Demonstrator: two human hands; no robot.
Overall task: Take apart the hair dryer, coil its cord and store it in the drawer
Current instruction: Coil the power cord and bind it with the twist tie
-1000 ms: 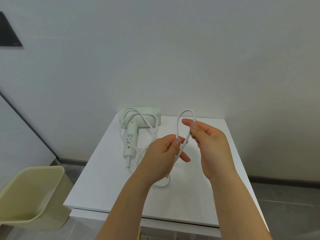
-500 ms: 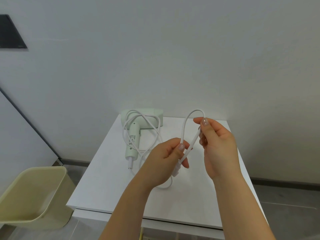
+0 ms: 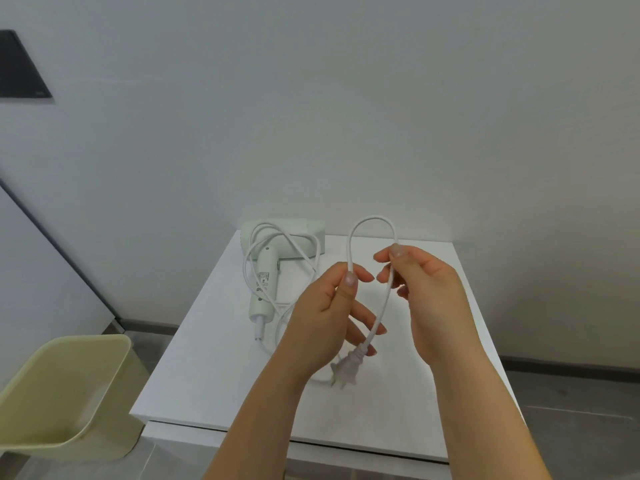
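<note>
A pale green hair dryer [image 3: 266, 277] lies on the white table [image 3: 207, 358], handle toward me, with loose loops of its white cord [image 3: 372, 221] draped over it. My left hand [image 3: 329, 317] pinches one side of a raised cord loop between thumb and fingers. My right hand [image 3: 426, 289] pinches the other side of that loop near its top. The white plug [image 3: 346, 370] dangles below my left hand, just above the table. No drawer front shows clearly below the tabletop edge.
A pale yellow plastic bin [image 3: 65, 393] stands on the grey floor left of the table. A white wall rises right behind the table, with a dark panel [image 3: 20, 67] at upper left. The table's right half is bare.
The plug end has slipped out below my left hand and now hangs free. My hands have moved slightly apart, widening the raised loop.
</note>
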